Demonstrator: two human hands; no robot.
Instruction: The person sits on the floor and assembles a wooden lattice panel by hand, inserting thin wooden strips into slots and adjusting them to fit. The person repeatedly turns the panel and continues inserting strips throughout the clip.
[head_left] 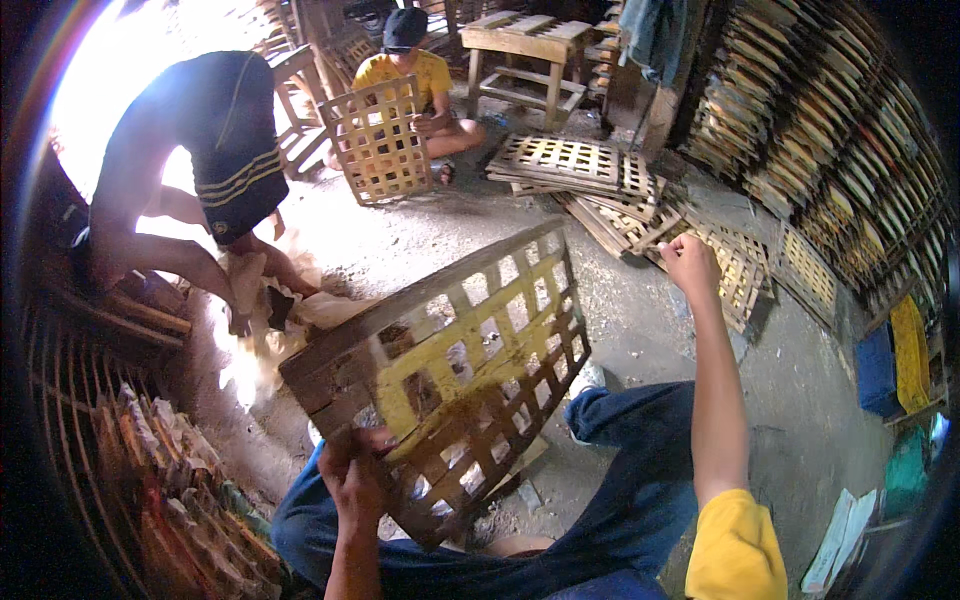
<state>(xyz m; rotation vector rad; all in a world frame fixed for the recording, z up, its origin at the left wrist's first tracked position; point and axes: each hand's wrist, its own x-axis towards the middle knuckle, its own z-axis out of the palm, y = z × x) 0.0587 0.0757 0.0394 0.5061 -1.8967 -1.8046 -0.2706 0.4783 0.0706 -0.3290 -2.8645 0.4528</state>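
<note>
A woven lattice panel of flat bamboo-like strips (pixel 402 402) is tilted in front of me above my lap, partly dark brown and partly lit yellow. My left hand (pixel 352 475) grips its lower left corner, with the fingers closed round the edge. Away from the panel, my right hand (pixel 690 262) is raised at the right. Its fingers are pinched together, and whatever they may hold is too small to make out. Behind that hand lie several similar lattice panels (pixel 570 160) in an uneven pile on the floor.
A seated person (pixel 440 75) holds another lattice panel (pixel 378 145) upright. At the left another person (pixel 130 160) bends low over pale cloth or sacking. A wooden table (pixel 525 38) stands at the back. Stacked panels (pixel 800 110) line the right side, above blue and yellow containers (pixel 880 375).
</note>
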